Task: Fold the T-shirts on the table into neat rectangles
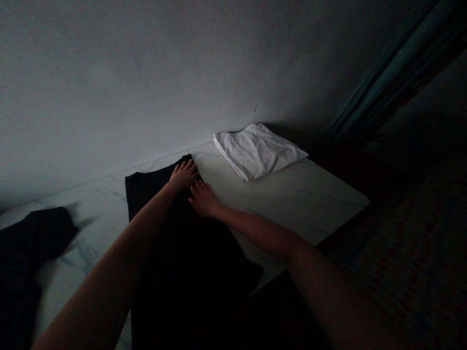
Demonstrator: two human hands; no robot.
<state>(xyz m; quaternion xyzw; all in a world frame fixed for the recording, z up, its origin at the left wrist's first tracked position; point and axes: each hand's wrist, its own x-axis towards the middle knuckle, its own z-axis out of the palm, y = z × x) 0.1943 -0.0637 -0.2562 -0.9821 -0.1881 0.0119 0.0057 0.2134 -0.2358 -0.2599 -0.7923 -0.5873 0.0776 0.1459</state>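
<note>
A black garment (pixel 189 257) lies spread over the pale marbled table, its upper edge close to the wall. My left hand (pixel 183 175) rests flat on it near the upper right corner, fingers apart. Just below and to the right, my right hand (pixel 203 198) lies on the garment's right edge with its fingers spread. The two hands are very close together, and neither grips anything. A folded white cloth (pixel 258 151) sits to the right of both hands, against the wall.
The marbled table (pixel 310 204) ends at a rounded corner on the right. Another dark garment (pixel 32 243) lies at the left. Behind is a grey wall, with a dark teal curtain at the upper right. Patterned fabric shows dimly at the lower right.
</note>
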